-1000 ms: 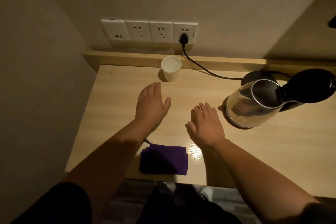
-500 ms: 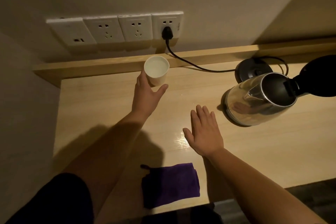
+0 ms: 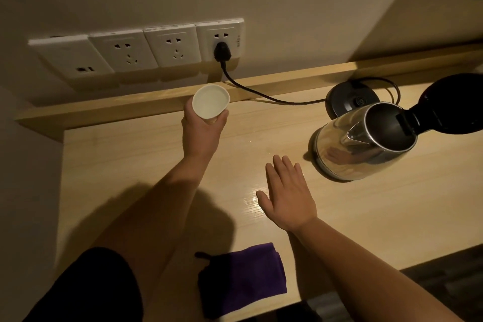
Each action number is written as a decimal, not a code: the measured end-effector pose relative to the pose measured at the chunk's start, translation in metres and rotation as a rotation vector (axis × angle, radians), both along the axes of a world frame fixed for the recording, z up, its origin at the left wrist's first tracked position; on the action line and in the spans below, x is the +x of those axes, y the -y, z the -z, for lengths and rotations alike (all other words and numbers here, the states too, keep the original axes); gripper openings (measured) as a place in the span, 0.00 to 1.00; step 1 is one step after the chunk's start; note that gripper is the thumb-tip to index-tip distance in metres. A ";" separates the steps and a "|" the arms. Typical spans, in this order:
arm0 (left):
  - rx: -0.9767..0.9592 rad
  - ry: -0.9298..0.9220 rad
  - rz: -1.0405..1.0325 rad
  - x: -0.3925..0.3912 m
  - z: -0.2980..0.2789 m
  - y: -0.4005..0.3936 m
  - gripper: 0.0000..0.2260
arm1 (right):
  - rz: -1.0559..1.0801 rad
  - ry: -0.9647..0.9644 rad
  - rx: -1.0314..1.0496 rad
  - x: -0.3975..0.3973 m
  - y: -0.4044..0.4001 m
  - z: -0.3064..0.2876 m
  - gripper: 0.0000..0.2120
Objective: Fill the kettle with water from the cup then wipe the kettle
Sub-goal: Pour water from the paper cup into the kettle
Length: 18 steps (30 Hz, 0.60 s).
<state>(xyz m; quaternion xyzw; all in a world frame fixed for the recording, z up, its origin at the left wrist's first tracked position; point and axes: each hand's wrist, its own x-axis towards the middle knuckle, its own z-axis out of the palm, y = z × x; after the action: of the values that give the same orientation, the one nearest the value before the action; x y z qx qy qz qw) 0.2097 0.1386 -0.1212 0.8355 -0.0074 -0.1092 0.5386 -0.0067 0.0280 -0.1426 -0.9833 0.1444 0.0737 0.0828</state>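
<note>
Left hand (image 3: 202, 129) had its fingers wrapped round the small white paper cup (image 3: 210, 101), near the back edge of the light wood counter (image 3: 130, 162), left of centre; cup upright, looked to hold water; can't tell if it was lifted or resting on the surface. Right hand (image 3: 287, 195) was flat and spread, fingers straight, holding nothing, over the middle of the counter.

Shiny steel electric kettle (image 3: 363, 144) stood toward the right edge, off its round black base (image 3: 351, 102), which sat just behind it by the back edge; black lid (image 3: 449, 104) hinged fully open; inside too dark to judge any water level.

Folded purple cloth (image 3: 241, 278) lay at the front edge, apart from both hands.

Progress, as I read it: early; cup gripped, pour not yet made, wipe not begun; left to do: carry cup right to the open kettle, tip it in, then take the cloth to the kettle.

No readable brand or text on kettle, cup or the white wall sockets (image 3: 136, 51); marks beside the black plug (image 3: 222, 51) too small to read.
</note>
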 end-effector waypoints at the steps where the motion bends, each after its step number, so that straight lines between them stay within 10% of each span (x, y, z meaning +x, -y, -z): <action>1: 0.002 0.011 0.007 -0.002 -0.003 0.001 0.38 | -0.002 0.001 -0.001 0.000 0.000 0.000 0.33; 18: 0.051 0.185 0.645 -0.043 -0.116 0.063 0.35 | -0.007 0.035 0.062 -0.001 0.002 0.000 0.33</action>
<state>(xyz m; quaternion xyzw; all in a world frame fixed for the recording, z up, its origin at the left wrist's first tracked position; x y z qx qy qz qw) 0.1665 0.0760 -0.0048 0.8096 -0.3176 -0.1976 0.4524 -0.0077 0.0257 -0.1426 -0.9819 0.1374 0.0611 0.1155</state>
